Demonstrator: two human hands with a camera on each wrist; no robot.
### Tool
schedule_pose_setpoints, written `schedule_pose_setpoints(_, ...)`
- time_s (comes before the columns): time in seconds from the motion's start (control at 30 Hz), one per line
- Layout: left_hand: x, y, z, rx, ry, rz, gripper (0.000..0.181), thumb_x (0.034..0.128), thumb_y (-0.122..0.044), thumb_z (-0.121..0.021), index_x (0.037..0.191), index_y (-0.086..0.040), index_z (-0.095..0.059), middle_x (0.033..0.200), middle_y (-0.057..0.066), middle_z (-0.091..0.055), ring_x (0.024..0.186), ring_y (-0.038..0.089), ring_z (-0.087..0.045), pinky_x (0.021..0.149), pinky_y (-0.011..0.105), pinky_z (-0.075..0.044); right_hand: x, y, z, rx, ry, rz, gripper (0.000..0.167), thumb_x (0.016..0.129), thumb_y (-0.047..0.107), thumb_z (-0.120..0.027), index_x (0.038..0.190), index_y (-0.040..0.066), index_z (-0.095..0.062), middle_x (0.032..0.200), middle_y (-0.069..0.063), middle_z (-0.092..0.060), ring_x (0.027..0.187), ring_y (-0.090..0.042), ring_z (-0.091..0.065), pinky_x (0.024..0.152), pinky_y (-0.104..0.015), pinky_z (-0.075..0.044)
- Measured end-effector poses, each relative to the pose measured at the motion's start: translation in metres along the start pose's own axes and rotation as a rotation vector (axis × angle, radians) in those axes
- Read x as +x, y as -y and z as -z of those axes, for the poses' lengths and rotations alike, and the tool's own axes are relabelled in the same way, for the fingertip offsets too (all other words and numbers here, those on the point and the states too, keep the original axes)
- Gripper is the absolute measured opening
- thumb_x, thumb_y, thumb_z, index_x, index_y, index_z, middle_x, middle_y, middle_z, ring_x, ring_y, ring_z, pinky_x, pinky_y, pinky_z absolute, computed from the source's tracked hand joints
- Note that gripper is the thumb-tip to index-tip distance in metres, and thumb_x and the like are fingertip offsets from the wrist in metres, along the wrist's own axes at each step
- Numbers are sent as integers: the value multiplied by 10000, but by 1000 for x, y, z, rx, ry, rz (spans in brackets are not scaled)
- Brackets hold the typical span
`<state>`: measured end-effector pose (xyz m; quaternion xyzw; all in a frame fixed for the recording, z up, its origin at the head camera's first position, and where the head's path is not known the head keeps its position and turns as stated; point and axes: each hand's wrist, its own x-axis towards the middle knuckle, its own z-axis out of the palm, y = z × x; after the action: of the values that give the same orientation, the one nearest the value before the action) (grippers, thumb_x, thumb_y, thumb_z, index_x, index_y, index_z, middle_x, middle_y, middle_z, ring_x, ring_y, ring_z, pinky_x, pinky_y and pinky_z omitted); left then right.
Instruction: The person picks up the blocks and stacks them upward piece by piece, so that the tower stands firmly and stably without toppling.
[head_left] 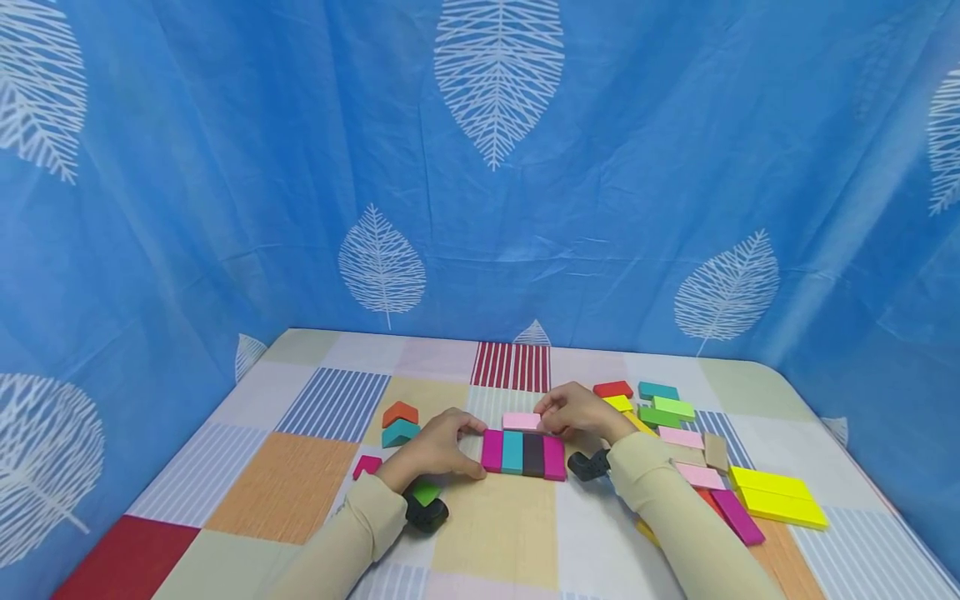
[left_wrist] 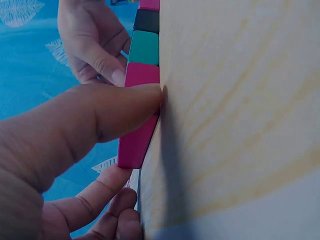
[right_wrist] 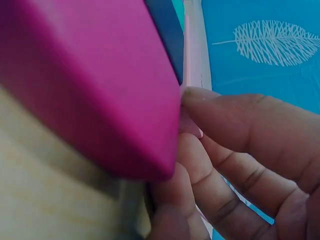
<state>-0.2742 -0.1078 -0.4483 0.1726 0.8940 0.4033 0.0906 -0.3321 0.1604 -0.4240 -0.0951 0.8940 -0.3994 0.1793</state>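
Observation:
Four wooden blocks lie side by side in a row: a left magenta block (head_left: 492, 451), a teal block (head_left: 512, 452), a black block (head_left: 532, 455) and a right magenta block (head_left: 554, 458). At the row's left end, my left hand (head_left: 441, 447) spans the left magenta block, thumb at its near end and index finger at its far end. Behind the row lies a light pink block (head_left: 519, 421). My right hand (head_left: 577, 409) pinches its right end; in the right wrist view the pink block (right_wrist: 194, 65) is partly hidden by the magenta one.
Right of the hands is a spread of loose blocks, including yellow blocks (head_left: 780, 498), a purple block (head_left: 738, 517) and a lime block (head_left: 673, 407). On the left sit an orange block (head_left: 401, 413), a teal notched block (head_left: 401, 432) and a small magenta block (head_left: 367, 466). A blue curtain (head_left: 600, 208) hangs behind.

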Motion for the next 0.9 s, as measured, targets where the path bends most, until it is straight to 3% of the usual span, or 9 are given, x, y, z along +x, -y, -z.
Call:
schedule_pose_setpoints(0.6,0,-2,0,-3,2,7,549,740,-119,-972,1205,-2,-704,1206,105,-617,1127,285,-563,1012,518,-544,10,16,-12,-43,65,45,173,906,98,-796,1063,28,-775,873,-40,-698,820,-203,-623,757,-344,-567)
schedule_pose_setpoints(0.9,0,0,0,3,0,12,568,739,-131,-972,1215,1,-692,1202,100,-614,1111,273,-554,1015,507,-530,9,19,-13,-52,71,30,185,922,117,-805,1088,40,-782,925,-58,-702,871,-236,-630,808,-377,-565)
